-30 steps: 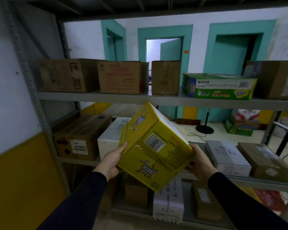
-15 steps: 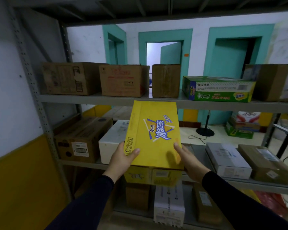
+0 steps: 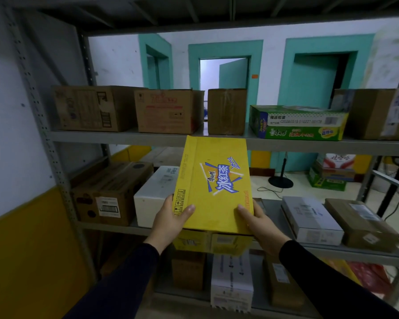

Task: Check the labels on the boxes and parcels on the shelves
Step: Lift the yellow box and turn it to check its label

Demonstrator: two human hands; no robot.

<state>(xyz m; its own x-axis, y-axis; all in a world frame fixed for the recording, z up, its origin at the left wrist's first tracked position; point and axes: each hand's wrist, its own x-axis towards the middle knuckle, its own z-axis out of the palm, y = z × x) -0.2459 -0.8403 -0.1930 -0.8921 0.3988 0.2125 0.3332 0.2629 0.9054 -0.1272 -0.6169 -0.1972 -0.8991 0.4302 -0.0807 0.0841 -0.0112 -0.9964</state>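
I hold a yellow iced-tea carton level in front of the middle shelf, its printed top face toward me. My left hand grips its near left corner with the thumb on top. My right hand grips the near right corner the same way. To the left on that shelf sit a brown box with a barcode label and a white box. To the right lie a white parcel and a brown parcel.
The upper shelf carries three brown boxes, a green carton and a further brown box at right. The bottom shelf holds several more parcels. Beyond are teal door frames, a floor stand and stacked cartons.
I turned the yellow carton from tilted with its barcode side showing to flat with the logo face up. It has since stayed almost still, held at the middle shelf.
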